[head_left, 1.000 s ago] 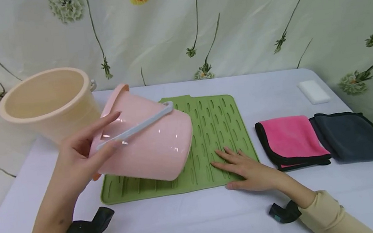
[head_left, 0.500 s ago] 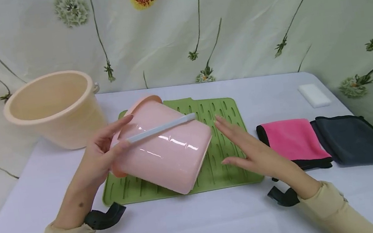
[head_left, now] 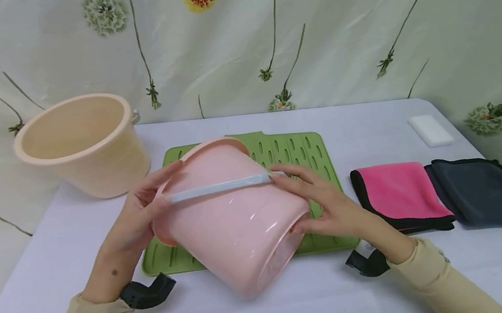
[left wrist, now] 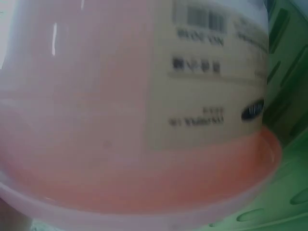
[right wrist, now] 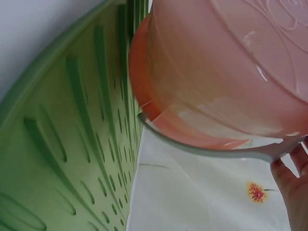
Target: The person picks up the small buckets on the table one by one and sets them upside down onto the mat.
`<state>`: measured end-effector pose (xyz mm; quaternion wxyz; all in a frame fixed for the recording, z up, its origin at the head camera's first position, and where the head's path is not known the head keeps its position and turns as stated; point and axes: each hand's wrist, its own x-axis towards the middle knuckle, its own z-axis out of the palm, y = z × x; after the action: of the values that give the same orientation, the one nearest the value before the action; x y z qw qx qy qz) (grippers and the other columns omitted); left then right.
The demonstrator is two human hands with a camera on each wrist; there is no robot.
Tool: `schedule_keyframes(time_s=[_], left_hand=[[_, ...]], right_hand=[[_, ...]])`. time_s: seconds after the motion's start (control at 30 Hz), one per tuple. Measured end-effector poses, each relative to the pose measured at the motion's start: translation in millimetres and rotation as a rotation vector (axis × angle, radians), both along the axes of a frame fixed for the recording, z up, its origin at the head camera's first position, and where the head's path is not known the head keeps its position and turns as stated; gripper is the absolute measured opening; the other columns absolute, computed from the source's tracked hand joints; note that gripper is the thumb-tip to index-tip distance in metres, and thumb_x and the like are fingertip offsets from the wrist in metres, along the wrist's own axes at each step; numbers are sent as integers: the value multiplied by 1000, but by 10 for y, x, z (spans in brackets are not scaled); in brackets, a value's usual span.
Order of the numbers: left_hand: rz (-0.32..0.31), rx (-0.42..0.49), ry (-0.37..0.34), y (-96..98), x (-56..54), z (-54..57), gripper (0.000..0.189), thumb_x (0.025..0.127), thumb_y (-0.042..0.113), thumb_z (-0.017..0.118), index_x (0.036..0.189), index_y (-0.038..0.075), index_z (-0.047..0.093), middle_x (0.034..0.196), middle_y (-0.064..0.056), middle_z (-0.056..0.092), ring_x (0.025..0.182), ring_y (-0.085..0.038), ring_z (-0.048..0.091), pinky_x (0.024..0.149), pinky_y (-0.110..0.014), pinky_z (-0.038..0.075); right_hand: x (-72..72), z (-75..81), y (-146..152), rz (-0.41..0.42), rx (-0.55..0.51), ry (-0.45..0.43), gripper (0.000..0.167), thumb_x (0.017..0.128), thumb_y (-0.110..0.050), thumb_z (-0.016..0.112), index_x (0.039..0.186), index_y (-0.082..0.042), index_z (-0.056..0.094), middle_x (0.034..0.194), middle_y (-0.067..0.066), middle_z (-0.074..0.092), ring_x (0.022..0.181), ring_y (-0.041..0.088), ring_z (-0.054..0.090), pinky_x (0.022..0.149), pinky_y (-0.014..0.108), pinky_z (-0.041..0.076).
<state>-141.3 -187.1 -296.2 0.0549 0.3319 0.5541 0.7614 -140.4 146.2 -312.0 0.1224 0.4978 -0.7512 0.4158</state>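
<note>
Both hands are set on the pink bucket, which is tilted on its side over the near edge of the green mat, base toward the camera, rim toward the far side. Left hand grip: fingers curled round the rim end, thumb pinching the grey-white handle against the wall. Right hand grip: fingers spread nearly straight, pressed flat on the bucket's right side, fingertip touching the handle end; nothing is clamped. A barcode label on the bucket wall is seen in the left wrist view, blurred. Green mat lies flat on the surface. Left of the mat a beige bucket stands upright. Right of the mat a pink cloth is folded, a dark grey cloth just beside it; a white sponge lies beyond them
</note>
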Motion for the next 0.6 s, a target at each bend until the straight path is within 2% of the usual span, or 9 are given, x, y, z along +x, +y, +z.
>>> schedule_keyframes(time_s=[0.13,0.33,0.43,0.53,0.6], left_hand=[[-44,38,-23,11,-32,-55,41,94,11,57,135,15,53,134,-3,50,114,-15,48,78,-25,48],[-28,44,-15,12,-56,-111,41,95,16,57,135,15,53,135,-2,49,115,-14,46,82,-23,45],[-10,17,-14,27,-48,-80,41,96,18,54,137,15,50,139,-3,44,117,-16,42,82,-24,46],[58,-66,68,54,-3,58,52,95,22,56,144,15,39,146,-7,33,128,-23,34,91,-28,42],[121,-147,189,99,72,194,65,93,24,60,148,11,29,150,-10,25,134,-29,24,102,-33,31]], right_hand=[[58,7,-14,24,-94,-45,58,86,-51,59,140,-36,44,136,13,39,122,31,36,89,42,40],[110,21,-61,53,-197,-37,48,89,-46,58,134,-30,54,131,16,41,117,33,39,90,41,38],[134,57,-76,55,-254,-61,44,90,-45,58,131,-30,56,129,17,41,117,34,38,88,37,38],[148,161,-78,40,-332,-85,41,91,-44,57,128,-25,61,128,19,42,116,36,39,86,35,40],[146,239,-60,9,-367,-97,40,91,-43,57,125,-23,63,127,20,43,116,36,40,88,34,40]])
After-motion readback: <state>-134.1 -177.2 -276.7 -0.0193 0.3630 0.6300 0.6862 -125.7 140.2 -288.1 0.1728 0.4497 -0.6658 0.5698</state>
